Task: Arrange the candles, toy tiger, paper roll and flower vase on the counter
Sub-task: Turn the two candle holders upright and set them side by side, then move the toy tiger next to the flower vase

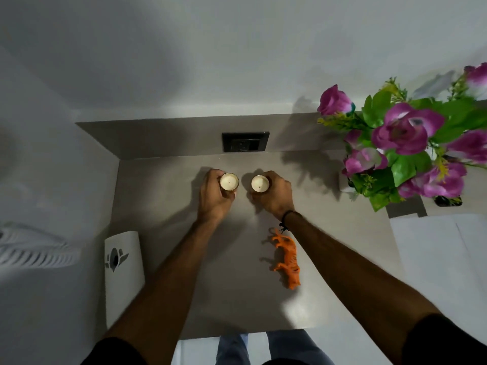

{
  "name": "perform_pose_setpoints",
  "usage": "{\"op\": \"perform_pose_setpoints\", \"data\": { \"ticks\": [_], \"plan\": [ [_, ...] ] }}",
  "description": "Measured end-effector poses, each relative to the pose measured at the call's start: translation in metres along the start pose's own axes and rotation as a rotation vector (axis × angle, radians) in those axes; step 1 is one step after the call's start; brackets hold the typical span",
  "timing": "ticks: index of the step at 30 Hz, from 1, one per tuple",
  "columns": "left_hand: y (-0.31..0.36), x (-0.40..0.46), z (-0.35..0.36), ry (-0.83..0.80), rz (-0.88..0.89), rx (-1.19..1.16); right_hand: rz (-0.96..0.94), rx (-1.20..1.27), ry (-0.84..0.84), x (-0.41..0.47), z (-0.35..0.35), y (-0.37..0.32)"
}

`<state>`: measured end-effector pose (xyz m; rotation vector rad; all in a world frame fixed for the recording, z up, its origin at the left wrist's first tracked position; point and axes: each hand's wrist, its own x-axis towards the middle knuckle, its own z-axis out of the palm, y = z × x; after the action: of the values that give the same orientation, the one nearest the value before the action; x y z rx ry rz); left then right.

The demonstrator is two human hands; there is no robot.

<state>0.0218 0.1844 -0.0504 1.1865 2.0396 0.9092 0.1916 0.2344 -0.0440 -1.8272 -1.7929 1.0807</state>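
Candles first: my left hand (214, 196) is wrapped round the left candle (229, 181), my right hand (274, 193) clamped on the right candle (260, 183), both upright, side by side w/ a small gap, near the back of the counter (163, 196) below the wall socket (245, 142). Can't tell if they're resting on the surface or just above it. Toy tiger (287, 259) lies on its side under my right forearm, not placed yet I'd say. Paper roll (123, 272) stands at left edge, flower vase (405, 154) at far right, both apparently untouched. So approx. early stage, 3 items left.
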Motion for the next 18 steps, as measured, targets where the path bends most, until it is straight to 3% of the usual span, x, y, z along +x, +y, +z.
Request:
{"op": "perform_pose_setpoints", "data": {
  "ticks": [5,9,15,18],
  "plan": [
    [-0.006,-0.008,0.000,0.015,0.030,-0.016,-0.018,0.025,-0.033,-0.006,0.003,0.008],
    [-0.027,-0.038,-0.001,-0.098,-0.021,0.199,0.010,-0.032,0.022,-0.036,-0.010,0.025],
    [-0.092,-0.141,-0.004,-0.094,0.241,0.647,0.150,-0.134,0.135,-0.117,-0.037,0.066],
    [-0.108,-0.165,-0.006,-0.108,0.290,0.720,0.311,-0.156,0.055,-0.148,-0.039,0.081]
  ]
}}
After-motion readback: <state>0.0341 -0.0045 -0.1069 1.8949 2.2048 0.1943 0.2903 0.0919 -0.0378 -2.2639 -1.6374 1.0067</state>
